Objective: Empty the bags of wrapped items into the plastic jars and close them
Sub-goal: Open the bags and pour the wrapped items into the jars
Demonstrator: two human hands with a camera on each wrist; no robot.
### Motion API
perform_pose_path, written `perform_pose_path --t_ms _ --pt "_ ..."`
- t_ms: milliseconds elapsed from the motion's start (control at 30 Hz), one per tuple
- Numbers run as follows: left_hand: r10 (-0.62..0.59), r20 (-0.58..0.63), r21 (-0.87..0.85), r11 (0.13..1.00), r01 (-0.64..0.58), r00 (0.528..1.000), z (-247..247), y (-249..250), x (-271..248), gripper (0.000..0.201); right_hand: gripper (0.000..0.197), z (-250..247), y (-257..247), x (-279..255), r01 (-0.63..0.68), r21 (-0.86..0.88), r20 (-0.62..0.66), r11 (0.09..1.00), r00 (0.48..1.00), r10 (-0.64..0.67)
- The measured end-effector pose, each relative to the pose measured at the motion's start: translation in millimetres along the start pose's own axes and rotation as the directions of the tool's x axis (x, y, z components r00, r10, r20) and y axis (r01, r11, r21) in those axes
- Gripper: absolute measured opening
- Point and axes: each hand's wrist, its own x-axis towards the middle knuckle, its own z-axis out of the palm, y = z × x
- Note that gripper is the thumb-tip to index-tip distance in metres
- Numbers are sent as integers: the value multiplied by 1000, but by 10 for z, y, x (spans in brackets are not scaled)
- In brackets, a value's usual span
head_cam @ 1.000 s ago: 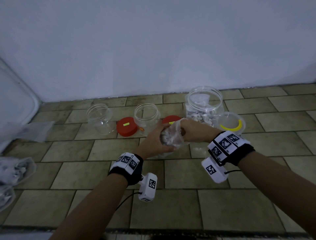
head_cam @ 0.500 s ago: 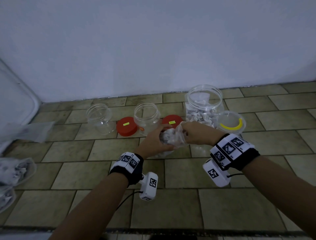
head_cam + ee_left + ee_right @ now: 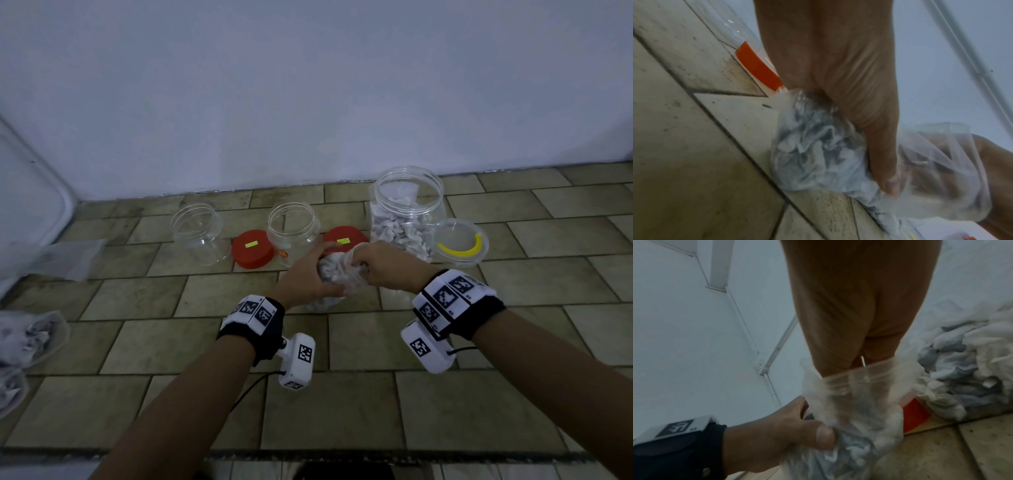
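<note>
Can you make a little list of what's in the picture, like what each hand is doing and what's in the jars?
left hand: grips the bag from the side
right hand: fingers reach into the bag's open top
bag: clear plastic, full of white wrapped items, low over the floor
big jar: open, part full of wrapped items
two small jars: open, look empty
red lids: lying on the floor by the small jars
clear lid: yellow ring inside, beside the big jar
other bags: at far left
</note>
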Motion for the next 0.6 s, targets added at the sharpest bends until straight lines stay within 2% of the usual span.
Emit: perform_pose_path --t_ms 167,200,267,300,367,600 --pt "-9 24 18 1000 8 1000 2 14 8 82 13 -16 67 29 -22 42 -33 999 999 23" --pt "-13 23 9 1000 13 1000 4 18 3 81 14 -35 74 18 -4 52 -52 999 999 7" --pt "-25 25 -6 1000 25 999 3 11 -6 79 28 -94 98 -13 43 125 -113 991 993 -29" --pt "-34 25 -10 999 34 999 1 9 -13 79 27 -127 123 -32 48 158 -144 986 989 -25" --pt "-55 24 -22 998 55 998 -4 -12 -27 79 13 -200 189 -64 37 193 -210 981 978 5" --pt "-104 -40 -65 993 101 994 -5 24 -54 75 12 -352 296 -125 -33 396 -306 917 937 166"
